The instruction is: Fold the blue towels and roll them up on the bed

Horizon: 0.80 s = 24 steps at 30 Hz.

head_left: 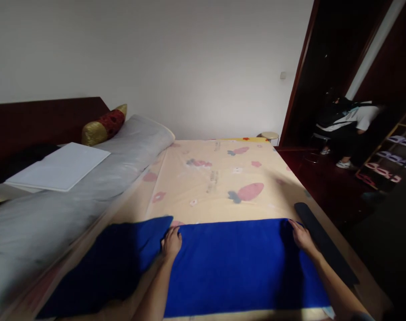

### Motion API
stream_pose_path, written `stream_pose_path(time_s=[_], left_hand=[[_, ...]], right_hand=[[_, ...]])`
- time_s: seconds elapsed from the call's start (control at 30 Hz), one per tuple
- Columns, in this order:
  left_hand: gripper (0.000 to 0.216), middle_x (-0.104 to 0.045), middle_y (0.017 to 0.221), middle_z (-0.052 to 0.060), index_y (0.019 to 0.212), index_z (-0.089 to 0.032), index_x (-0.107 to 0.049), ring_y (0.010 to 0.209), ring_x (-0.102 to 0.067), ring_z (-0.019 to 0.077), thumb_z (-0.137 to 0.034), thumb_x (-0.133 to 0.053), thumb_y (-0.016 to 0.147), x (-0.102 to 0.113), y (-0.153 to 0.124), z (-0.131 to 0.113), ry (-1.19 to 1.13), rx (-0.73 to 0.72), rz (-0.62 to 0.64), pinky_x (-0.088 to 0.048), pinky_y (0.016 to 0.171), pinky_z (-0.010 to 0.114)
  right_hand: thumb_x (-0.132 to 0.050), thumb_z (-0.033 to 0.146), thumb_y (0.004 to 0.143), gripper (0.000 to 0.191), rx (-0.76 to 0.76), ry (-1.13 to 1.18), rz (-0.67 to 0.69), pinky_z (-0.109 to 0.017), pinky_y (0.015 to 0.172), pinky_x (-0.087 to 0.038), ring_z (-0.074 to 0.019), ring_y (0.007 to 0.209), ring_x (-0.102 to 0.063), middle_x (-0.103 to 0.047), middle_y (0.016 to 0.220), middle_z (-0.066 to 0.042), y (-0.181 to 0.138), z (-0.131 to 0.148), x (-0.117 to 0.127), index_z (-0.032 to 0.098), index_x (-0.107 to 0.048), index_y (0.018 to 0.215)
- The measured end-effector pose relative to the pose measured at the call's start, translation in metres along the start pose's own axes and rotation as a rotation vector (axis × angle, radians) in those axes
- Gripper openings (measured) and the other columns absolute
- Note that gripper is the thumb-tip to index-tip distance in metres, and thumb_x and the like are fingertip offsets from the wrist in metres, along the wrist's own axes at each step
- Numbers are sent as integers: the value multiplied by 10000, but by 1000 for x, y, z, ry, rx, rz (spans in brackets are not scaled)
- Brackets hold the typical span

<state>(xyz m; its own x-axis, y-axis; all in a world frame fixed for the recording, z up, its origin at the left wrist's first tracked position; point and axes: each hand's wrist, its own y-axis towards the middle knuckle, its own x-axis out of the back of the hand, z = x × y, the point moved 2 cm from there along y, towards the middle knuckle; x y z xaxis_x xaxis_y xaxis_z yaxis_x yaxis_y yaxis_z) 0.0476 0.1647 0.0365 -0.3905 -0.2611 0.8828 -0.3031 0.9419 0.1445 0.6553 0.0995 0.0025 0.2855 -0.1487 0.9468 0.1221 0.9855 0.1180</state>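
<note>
A blue cloth (232, 267) lies spread across the bed in front of me, its far edge nearly straight. At its far left corner is my left hand (172, 242), fingers bent and closed on the edge. My right hand (302, 235) grips the far right corner, fingertips together on the fabric. Left of my left forearm lies another stretch of blue fabric (105, 263), pointed at its far end; whether it joins the first piece is hidden near my arm. A dark grey strip (323, 240) lies just right of my right hand.
A patterned bed cover (216, 178) lies beneath the cloth. Grey rolled bedding (122, 160), a white board (62, 167) and a red-gold bolster (105, 125) are at left. Beyond the bed's right edge are a seated person (350, 120), a shoe rack (383, 165) and a stool (269, 135).
</note>
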Motion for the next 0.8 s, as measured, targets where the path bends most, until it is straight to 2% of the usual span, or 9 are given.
stream_pose_path(time_s=[0.13,0.2,0.3,0.37,0.43,0.5,0.63,0.8], left_hand=[[346,-625,1236,112,1106,-222,-625,1163,-540,292,-218,-518,777,-7,27,14,-12,64,67,-429,953,502],[297,-673,1109,103,1025,-209,-650,1089,-580,287,-234,-561,742,-10,38,23,-49,96,93,-456,914,476],[124,-697,792,33,773,-199,-660,856,-648,233,-255,-638,665,-14,53,34,-152,128,148,-507,815,373],[114,-671,673,-6,654,-211,-623,766,-652,218,-309,-674,629,-15,59,41,-235,144,160,-521,760,342],[189,-676,664,-13,637,-216,-607,772,-658,226,-386,-688,621,-14,63,45,-317,165,141,-527,745,343],[263,-700,702,-3,676,-208,-616,813,-667,230,-455,-693,623,-13,64,48,-395,187,118,-530,755,339],[346,-715,733,11,740,-177,-632,811,-678,207,-517,-680,689,-11,66,49,-479,242,105,-535,762,329],[300,-686,892,9,896,-153,-627,814,-642,136,-446,-575,861,-8,66,39,-400,302,64,-531,796,363]], right_hand=[[-404,89,731,552,-98,-73,85,-530,966,-359,-313,1198,-486,-575,1261,-169,32,-5,0,149,-533,1264],[-472,84,671,534,-128,-92,142,-538,934,-354,-333,1158,-492,-593,1201,-165,44,-8,1,162,-580,1189],[-538,85,601,476,-136,-79,248,-447,876,-374,-289,1059,-540,-638,1079,-86,63,-12,5,222,-639,1046],[-565,108,591,356,-137,-50,326,-346,791,-389,-226,904,-584,-661,903,-29,74,-15,8,221,-659,915],[-584,145,606,205,-141,-17,384,-272,688,-376,-174,751,-582,-638,737,6,81,-18,13,196,-651,792],[-588,158,618,127,-139,10,411,-239,623,-359,-150,681,-569,-619,667,19,86,-21,18,181,-638,732],[-576,98,604,240,-116,50,404,-213,618,-383,-141,694,-602,-661,722,18,90,-21,29,186,-658,811],[-536,55,631,276,-114,22,298,-212,718,-420,-167,838,-642,-701,836,-18,89,-16,39,202,-675,818]])
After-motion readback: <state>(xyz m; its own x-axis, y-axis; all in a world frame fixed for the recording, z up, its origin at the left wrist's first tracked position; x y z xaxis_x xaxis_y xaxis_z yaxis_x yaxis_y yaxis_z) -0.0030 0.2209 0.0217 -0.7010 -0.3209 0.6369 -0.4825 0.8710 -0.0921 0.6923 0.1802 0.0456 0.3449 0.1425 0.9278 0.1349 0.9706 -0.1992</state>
